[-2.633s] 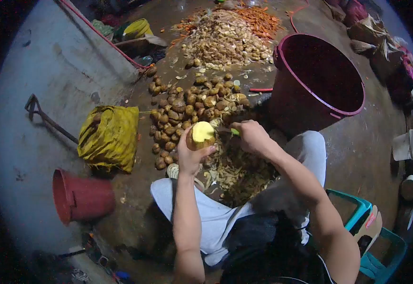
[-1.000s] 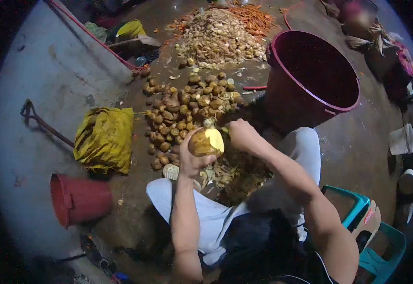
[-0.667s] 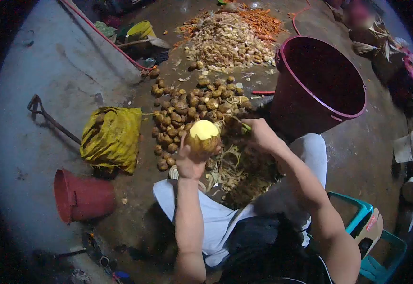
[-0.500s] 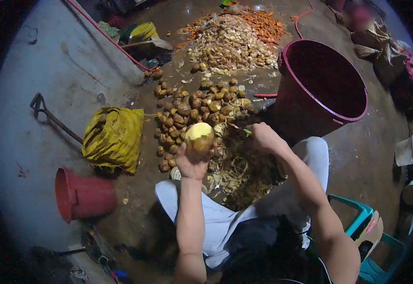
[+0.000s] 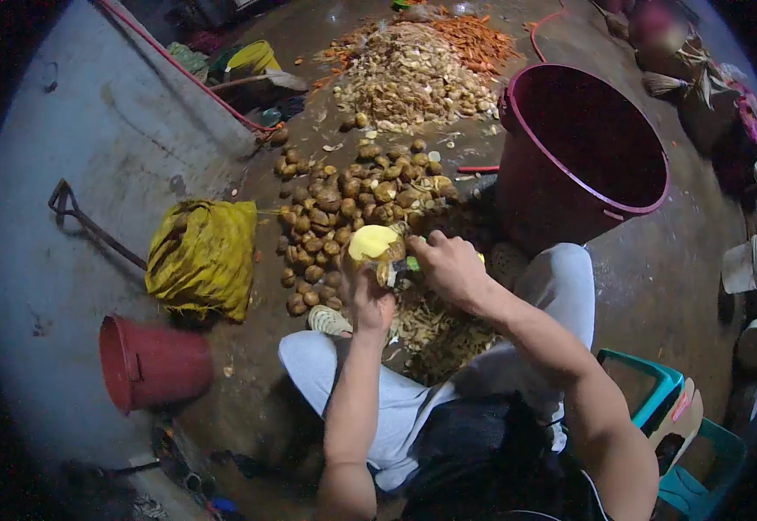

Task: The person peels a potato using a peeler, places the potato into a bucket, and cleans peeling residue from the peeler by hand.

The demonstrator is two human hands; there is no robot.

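Note:
My left hand (image 5: 370, 302) is closed round a large brown-skinned potato (image 5: 373, 243), held up over the floor. Yellow flesh shows across its bared top, and a strip of skin hangs from its right side. Up against that side, my right hand (image 5: 449, 267) grips a small green-handled peeler (image 5: 412, 263). Most of the tool is covered by my fingers, so its blade is hard to make out. Beyond my hands lies a heap of unpeeled brown potatoes (image 5: 330, 201). Loose peelings (image 5: 435, 334) cover the floor between my legs.
A tall maroon tub (image 5: 539, 195) stands at the right. Farther back are a pale heap of cut vegetables (image 5: 417, 78) and orange carrots (image 5: 480, 48). To the left sit a yellow sack (image 5: 200, 260) and a red bucket (image 5: 170, 363). A teal stool (image 5: 669, 382) is beside me.
My right hand has moved left with the peeler, from apart to against the potato. The potato has tilted, and a strip of skin now hangs from it.

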